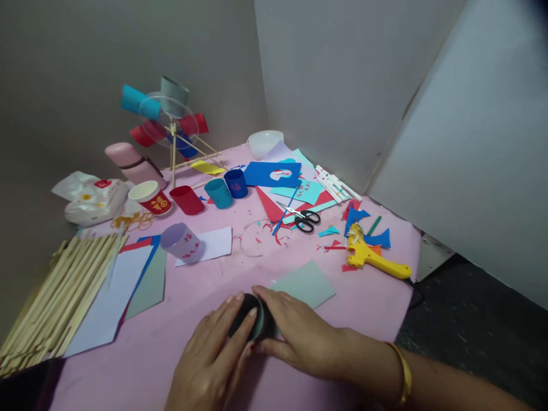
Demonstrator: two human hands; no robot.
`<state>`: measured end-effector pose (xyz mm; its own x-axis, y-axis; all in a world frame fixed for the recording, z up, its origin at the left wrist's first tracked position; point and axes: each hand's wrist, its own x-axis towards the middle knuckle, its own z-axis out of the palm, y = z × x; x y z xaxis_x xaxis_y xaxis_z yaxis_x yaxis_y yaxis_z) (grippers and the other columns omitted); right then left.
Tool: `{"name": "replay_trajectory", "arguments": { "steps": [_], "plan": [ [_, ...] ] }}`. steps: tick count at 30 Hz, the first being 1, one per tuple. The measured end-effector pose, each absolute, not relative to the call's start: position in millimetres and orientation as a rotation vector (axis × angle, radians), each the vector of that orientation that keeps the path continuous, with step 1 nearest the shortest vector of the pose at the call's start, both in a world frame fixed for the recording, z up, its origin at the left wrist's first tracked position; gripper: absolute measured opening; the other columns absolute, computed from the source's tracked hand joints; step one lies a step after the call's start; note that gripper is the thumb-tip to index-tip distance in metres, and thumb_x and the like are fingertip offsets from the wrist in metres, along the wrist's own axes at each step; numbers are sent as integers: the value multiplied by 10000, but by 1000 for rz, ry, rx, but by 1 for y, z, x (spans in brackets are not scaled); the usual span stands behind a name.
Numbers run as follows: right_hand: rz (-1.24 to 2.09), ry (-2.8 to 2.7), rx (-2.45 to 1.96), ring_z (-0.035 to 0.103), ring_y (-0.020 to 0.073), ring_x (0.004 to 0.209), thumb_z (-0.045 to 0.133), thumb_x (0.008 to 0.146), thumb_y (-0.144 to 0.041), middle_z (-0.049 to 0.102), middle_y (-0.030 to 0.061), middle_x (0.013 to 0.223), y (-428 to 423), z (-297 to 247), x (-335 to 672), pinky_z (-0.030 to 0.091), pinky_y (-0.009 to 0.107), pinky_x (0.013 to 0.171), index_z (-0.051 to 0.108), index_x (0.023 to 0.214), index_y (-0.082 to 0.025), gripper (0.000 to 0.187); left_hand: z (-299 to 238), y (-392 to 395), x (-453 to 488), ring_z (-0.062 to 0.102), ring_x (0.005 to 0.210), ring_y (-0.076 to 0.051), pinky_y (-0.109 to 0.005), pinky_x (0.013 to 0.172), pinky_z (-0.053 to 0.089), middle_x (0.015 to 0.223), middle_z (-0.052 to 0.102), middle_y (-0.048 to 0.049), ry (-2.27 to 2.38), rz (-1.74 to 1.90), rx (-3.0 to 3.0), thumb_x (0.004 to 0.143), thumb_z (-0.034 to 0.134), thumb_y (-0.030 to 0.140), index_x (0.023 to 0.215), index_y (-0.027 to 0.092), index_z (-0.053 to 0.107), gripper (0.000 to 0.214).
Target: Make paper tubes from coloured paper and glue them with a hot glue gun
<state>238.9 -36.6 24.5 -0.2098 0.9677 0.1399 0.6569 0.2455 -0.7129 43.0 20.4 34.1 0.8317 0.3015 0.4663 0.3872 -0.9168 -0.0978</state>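
Near the front edge of the pink table cover, both my hands hold a small cup lying on its side, its dark inside facing me. My left hand has its fingers over the cup's rim. My right hand wraps round the cup's body, which is wrapped in grey-green paper. A gold bangle sits on my right wrist. A grey-green paper sheet lies just behind my right hand.
A yellow glue gun, black scissors, coloured paper scraps, markers, several paper-covered cups, a lilac cup, a cup-and-stick wheel model, a pink bottle, a white bowl, paper sheets and wooden sticks at left.
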Motion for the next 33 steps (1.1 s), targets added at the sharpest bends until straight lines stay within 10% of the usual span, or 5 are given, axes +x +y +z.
{"name": "replay_trajectory", "arguments": {
  "steps": [12,21,33],
  "plan": [
    [18,-1622,-2229,509,428,1159,482,912,-328,541,281,1270,-88,22,375,428,596,950,509,1230,-24,441,35,24,43,531,1243,-265,-388,960,507,1344,557,-139,-489,-612,-2825,987,407,189,1262,167,573,322],
    [-125,-1613,-2566,622,335,850,460,864,-189,586,183,1025,-92,10,389,498,410,592,568,1079,-112,252,40,21,44,522,1262,-250,-362,981,504,1372,549,-129,-502,-603,-2860,991,411,201,1256,175,583,317],
    [-224,-1431,-2425,626,285,703,436,863,-372,626,134,921,-102,11,403,457,362,499,511,966,-193,220,33,22,38,490,1289,-277,-390,962,525,1420,501,-127,-505,-575,-2903,968,460,183,1313,187,558,358]
  ]
}}
